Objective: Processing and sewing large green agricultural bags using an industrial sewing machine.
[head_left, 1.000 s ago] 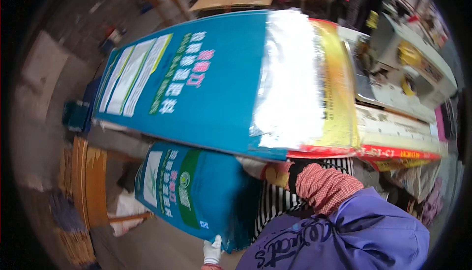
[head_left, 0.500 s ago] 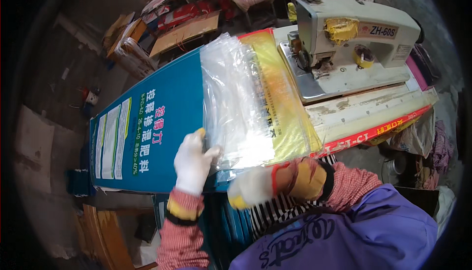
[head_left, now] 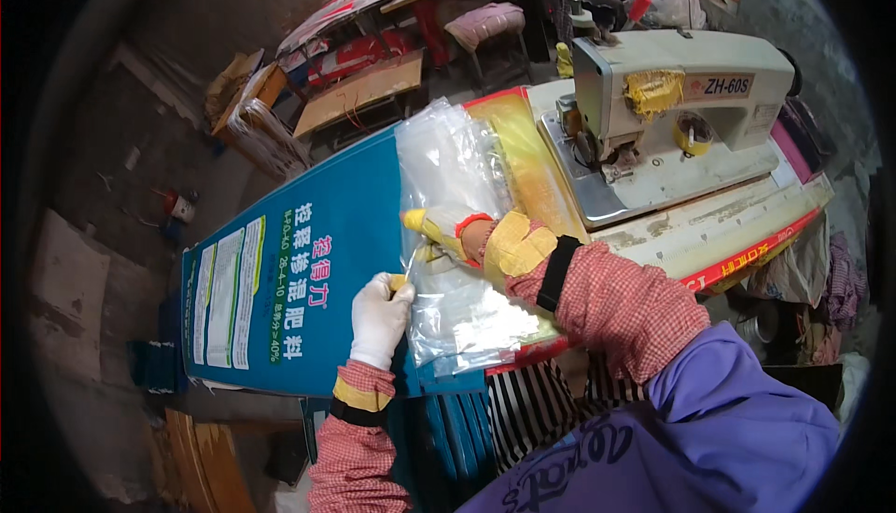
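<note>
A stack of clear plastic bags (head_left: 476, 312) lies across the right part of a blue printed sack (head_left: 359, 191). My left hand (head_left: 378, 322), in a white glove, pinches the left edge of the plastic between thumb and forefinger. Farther up that edge is my right hand (head_left: 441, 231), gloved with yellow fingertips, its fingers together on the plastic. The film bunches under it and looks gripped there, though the thumb is mostly hidden. Beneath the plastic, toward the right, a yellow printed sack (head_left: 534, 154) shows.
A white sewing machine (head_left: 677, 121) stands on the right of the worktable (head_left: 672, 238), with a roll of yellow tape (head_left: 693, 133) on its bed. Behind are a padded stool (head_left: 485, 26) and a brown board (head_left: 359, 93). Wooden furniture (head_left: 210, 457) stands at the lower left.
My right hand has swung up and left from near my lap onto the plastic bags. My left hand has shifted slightly right and down, and its fingers have closed on the plastic edge.
</note>
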Motion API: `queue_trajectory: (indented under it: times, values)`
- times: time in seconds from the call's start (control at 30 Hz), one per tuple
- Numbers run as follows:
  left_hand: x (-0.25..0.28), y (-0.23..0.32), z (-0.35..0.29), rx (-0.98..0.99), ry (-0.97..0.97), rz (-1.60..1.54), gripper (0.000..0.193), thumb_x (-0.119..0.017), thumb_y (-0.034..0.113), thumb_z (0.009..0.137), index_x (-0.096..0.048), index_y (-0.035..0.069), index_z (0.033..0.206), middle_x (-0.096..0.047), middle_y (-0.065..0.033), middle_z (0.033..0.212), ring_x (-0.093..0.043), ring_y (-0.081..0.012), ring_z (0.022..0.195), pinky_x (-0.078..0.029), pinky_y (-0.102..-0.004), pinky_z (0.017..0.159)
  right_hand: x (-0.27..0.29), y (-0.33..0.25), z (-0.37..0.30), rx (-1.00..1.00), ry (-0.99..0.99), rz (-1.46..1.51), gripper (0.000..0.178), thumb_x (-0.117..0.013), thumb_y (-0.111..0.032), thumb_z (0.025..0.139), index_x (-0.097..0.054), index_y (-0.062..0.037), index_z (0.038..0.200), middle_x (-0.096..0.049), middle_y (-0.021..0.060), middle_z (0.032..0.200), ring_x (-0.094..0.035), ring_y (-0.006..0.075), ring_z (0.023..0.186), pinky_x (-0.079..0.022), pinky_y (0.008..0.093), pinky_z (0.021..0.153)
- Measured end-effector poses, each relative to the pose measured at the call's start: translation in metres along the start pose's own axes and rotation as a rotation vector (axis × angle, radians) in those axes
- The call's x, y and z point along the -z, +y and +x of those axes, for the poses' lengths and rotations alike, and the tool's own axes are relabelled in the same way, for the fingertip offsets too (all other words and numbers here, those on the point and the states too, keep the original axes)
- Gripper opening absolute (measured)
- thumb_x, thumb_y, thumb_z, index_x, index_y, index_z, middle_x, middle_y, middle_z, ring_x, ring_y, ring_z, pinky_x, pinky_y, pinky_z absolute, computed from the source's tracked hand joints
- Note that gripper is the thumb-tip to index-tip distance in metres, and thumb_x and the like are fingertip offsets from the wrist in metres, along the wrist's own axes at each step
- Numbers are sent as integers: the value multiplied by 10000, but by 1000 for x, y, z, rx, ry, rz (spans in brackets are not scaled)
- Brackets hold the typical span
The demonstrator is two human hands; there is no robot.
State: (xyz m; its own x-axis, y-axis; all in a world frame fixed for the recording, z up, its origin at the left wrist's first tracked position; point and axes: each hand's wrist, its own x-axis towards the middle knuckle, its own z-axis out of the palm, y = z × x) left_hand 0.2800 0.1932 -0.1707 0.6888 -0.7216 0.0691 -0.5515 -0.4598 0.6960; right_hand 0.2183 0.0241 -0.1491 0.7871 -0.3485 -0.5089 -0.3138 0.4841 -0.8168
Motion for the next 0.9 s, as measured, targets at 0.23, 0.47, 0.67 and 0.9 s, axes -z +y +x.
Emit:
queue_trajectory:
  times: [0.23, 0.47, 0.67, 0.9]
  values:
    - [16, 22, 14, 130, -284, -183, 169, -605, 129, 791, -590, -20, 870, -598, -35, 687, -530, -76, 556, -433, -225, 510, 60, 69, 132, 224, 99, -547, 239, -581, -225, 821, -595, 0, 900, -605, 131, 745, -581, 224, 565, -510, 374, 530]
    - [15, 8, 50, 183, -51, -476, 253, -677, 138, 763, -569, -47, 897, -616, -59, 778, -560, -86, 609, -465, -213, 560, -25, -4, 53, 268, -21, -764, 374, -635, -392, 790, -674, -23, 836, -636, 112, 692, -586, 193, 566, -458, 325, 507]
    - [60, 8, 52, -96, 178, -276, 183, -584, 187, 809, -601, 13, 753, -584, -24, 673, -516, -98, 589, -411, -241, 528, -17, -7, 47, 540, 68, -998, 551, -505, -532, 800, -665, -12, 888, -647, 200, 828, -632, 338, 792, -474, 432, 693]
    - [139, -38, 32, -151, 520, -712, 122, -519, 150, 904, -505, 36, 862, -533, -33, 745, -522, -96, 626, -453, -213, 564, 22, -12, 13, 554, 310, -1264, 479, -563, -447, 789, -619, -34, 1026, -603, 216, 1011, -573, 326, 987, -432, 396, 859]
